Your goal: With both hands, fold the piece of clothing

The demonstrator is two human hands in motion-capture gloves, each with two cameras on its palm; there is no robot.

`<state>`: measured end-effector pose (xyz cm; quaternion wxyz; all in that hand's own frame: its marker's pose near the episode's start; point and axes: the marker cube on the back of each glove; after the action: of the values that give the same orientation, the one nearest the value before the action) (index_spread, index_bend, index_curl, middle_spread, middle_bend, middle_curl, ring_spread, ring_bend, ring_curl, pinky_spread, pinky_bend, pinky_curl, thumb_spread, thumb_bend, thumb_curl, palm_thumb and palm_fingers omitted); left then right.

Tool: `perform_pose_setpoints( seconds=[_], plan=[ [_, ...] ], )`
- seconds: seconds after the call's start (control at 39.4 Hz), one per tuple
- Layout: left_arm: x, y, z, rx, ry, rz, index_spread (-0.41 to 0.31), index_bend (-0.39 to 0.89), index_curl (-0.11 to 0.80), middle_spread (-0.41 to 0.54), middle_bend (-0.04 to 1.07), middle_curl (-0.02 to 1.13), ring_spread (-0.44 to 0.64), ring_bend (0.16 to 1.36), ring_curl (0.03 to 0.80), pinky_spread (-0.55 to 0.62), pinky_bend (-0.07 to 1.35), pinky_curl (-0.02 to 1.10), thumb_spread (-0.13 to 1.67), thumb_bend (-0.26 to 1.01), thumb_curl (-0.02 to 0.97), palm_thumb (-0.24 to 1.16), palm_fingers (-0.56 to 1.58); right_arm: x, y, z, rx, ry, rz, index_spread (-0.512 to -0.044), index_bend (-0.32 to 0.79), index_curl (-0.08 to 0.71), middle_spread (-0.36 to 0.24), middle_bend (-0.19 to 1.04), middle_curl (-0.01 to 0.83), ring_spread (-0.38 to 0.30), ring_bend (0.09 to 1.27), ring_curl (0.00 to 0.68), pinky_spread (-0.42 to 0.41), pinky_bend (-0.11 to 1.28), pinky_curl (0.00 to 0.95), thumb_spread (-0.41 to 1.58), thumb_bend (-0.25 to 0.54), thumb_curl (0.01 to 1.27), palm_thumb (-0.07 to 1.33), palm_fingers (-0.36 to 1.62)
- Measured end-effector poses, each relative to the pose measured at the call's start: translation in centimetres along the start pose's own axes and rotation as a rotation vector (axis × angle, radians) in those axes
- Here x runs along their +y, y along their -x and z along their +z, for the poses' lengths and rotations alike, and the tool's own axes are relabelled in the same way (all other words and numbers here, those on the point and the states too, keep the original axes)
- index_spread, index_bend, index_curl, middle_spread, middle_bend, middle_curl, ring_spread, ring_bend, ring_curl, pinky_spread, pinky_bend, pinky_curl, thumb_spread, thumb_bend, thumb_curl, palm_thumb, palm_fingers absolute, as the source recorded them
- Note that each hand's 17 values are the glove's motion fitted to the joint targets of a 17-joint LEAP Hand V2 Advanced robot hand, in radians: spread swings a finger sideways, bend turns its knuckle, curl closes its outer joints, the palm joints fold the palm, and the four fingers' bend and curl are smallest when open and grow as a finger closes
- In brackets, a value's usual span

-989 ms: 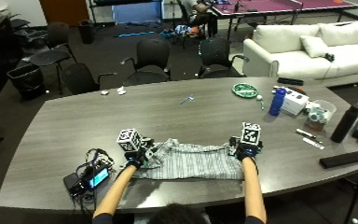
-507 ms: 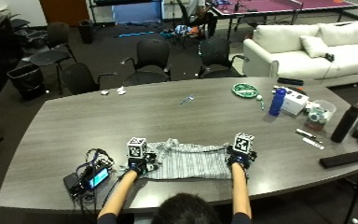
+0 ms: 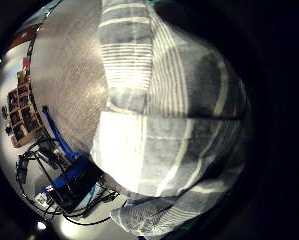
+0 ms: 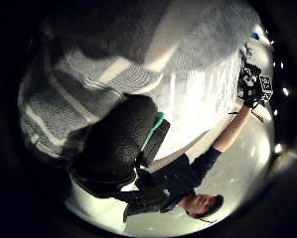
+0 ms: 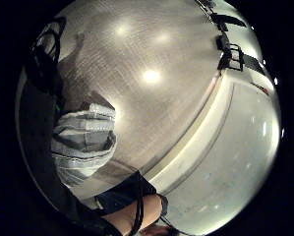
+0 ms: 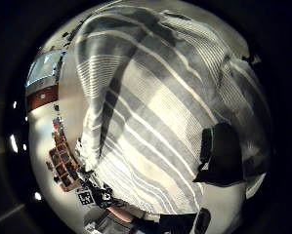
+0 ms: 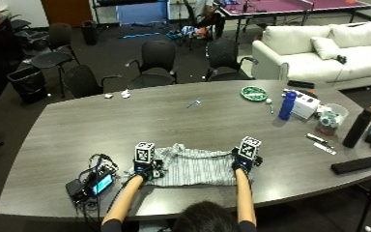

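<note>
A grey-and-white striped garment [image 7: 195, 166] lies spread as a rumpled, roughly rectangular patch on the near part of a long dark wood-grain table [image 7: 173, 121], just in front of the person seated at its near edge. The left hand [image 7: 143, 168] sits at the cloth's left end and the right hand [image 7: 243, 162] at its right end, both forearms reaching straight up from the table edge. In the left thumb-side palm view a black-gloved thumb [image 4: 119, 139] presses down onto a bunched fold of the fabric, so the left hand pinches the cloth; the weave there looks thin and ribbed, with broad pale bands between darker ones. In the right thumb-side palm view the striped cloth [image 6: 150, 112] fills most of the picture, draped in soft ridges, and a dark gloved fingertip [image 6: 222, 153] lies against its edge, so the right hand also grips the garment. The right little-finger-side view shows a small gathered wad of the same cloth [image 5: 82, 140] by the palm above the smooth table top. Beside the left hand, at the table's near left corner, lies a small black device with a lit screen [image 7: 95, 183] amid tangled black cables. Across the table at the far right stand a blue bottle [image 7: 288, 105], a round green dish [image 7: 254, 93], a white box [image 7: 305, 103], a tall black bottle [image 7: 357, 127] and a flat black bar [image 7: 356, 165].
</note>
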<state>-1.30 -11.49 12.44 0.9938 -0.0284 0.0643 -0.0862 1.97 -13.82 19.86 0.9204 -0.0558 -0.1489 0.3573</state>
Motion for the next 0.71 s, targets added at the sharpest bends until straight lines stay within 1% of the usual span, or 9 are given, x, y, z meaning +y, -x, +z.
perform_pose_setpoints(
  seconds=[0.08, 0.1, 0.18, 0.28, 0.35, 0.46, 0.51, 0.56, 0.71],
  plan=[
    [0.3, -0.4, 0.1, 0.007, 0.008, 0.022, -0.034, 0.11, 0.279, 0.293, 0.19, 0.27, 0.49, 0.59, 0.358, 0.47, 0.51, 0.40, 0.99, -0.02, 0.307, 0.06, -0.01, -0.1, 0.0, -0.1, -0.030, -0.019, -0.027, -0.131, 0.11, 0.171, -0.104, 0.31, 0.488, -0.205, 0.70, 0.453, -0.288, 0.71, 0.379, 1.13, 0.048, 0.53, 0.85, 1.14],
    [0.5, -0.5, 0.2, 0.012, 0.027, 0.016, -0.030, 0.11, 0.276, 0.293, 0.19, 0.27, 0.49, 0.59, 0.357, 0.47, 0.51, 0.40, 0.99, -0.02, 0.309, 0.07, -0.01, 0.0, -0.1, -0.1, -0.029, -0.018, -0.013, -0.149, 0.15, 0.186, -0.120, 0.32, 0.495, -0.213, 0.70, 0.457, -0.302, 0.69, 0.377, 1.09, 0.052, 0.54, 0.88, 1.21],
    [1.6, -0.7, 0.7, 0.023, 0.117, -0.056, -0.018, 0.11, 0.267, 0.293, 0.19, 0.27, 0.49, 0.60, 0.352, 0.47, 0.53, 0.40, 1.00, -0.02, 0.309, 0.08, -0.01, 0.0, -0.9, -0.1, 0.002, -0.013, 0.016, -0.181, 0.18, 0.216, -0.146, 0.34, 0.505, -0.225, 0.70, 0.459, -0.330, 0.66, 0.373, 1.00, 0.044, 0.56, 0.93, 1.26],
    [1.8, -1.2, 0.3, 0.050, 0.018, -0.056, -0.007, 0.11, 0.257, 0.298, 0.19, 0.28, 0.49, 0.61, 0.348, 0.46, 0.54, 0.39, 1.01, -0.02, 0.306, 0.08, -0.02, -0.3, -2.9, -0.8, 0.086, -0.024, 0.046, -0.209, 0.19, 0.253, -0.168, 0.34, 0.511, -0.237, 0.69, 0.460, -0.347, 0.62, 0.366, 0.88, 0.008, 0.58, 0.95, 1.28],
    [1.7, -1.4, -0.2, 0.080, -0.064, -0.063, 0.003, 0.10, 0.247, 0.294, 0.18, 0.28, 0.48, 0.63, 0.349, 0.45, 0.55, 0.39, 1.02, -0.03, 0.301, 0.07, -0.01, -0.6, -5.0, -1.0, 0.127, -0.021, 0.103, -0.221, 0.19, 0.277, -0.181, 0.35, 0.514, -0.240, 0.68, 0.459, -0.355, 0.61, 0.364, 0.81, -0.012, 0.60, 0.97, 1.28],
    [2.0, -0.4, -0.5, 0.073, -0.063, -0.193, 0.005, 0.14, 0.252, 0.268, 0.20, 0.29, 0.42, 0.63, 0.344, 0.39, 0.55, 0.39, 1.05, -0.02, 0.295, 0.06, 0.07, -1.4, -7.8, -1.7, 0.128, -0.071, 0.153, -0.232, 0.19, 0.303, -0.187, 0.35, 0.519, -0.247, 0.68, 0.459, -0.362, 0.59, 0.363, 0.77, -0.019, 0.61, 0.98, 1.30],
    [2.2, 0.1, -0.8, 0.078, -0.051, -0.220, -0.004, 0.16, 0.257, 0.242, 0.21, 0.29, 0.38, 0.64, 0.341, 0.35, 0.55, 0.38, 1.08, -0.02, 0.293, 0.07, 0.16, -1.5, -9.0, -2.4, 0.121, -0.102, 0.167, -0.235, 0.18, 0.315, -0.191, 0.36, 0.522, -0.249, 0.67, 0.459, -0.368, 0.59, 0.364, 0.77, -0.017, 0.61, 0.99, 1.30],
    [2.5, 0.5, -1.1, 0.097, -0.033, -0.220, -0.010, 0.16, 0.262, 0.213, 0.21, 0.30, 0.34, 0.64, 0.332, 0.31, 0.52, 0.37, 1.11, -0.01, 0.287, 0.07, 0.23, -1.3, -9.8, -3.3, 0.092, -0.118, 0.173, -0.239, 0.18, 0.325, -0.193, 0.36, 0.524, -0.251, 0.68, 0.459, -0.371, 0.59, 0.363, 0.76, -0.019, 0.61, 1.00, 1.30],
    [3.7, 1.5, -2.7, 0.193, -0.025, -0.200, -0.017, 0.15, 0.274, 0.180, 0.19, 0.32, 0.28, 0.64, 0.341, 0.25, 0.51, 0.38, 1.17, -0.01, 0.274, 0.07, 0.25, -1.8, -10.1, -6.4, -0.062, -0.161, 0.160, -0.244, 0.17, 0.349, -0.198, 0.36, 0.529, -0.254, 0.67, 0.461, -0.372, 0.58, 0.367, 0.73, -0.028, 0.62, 1.00, 1.29]
  ],
)
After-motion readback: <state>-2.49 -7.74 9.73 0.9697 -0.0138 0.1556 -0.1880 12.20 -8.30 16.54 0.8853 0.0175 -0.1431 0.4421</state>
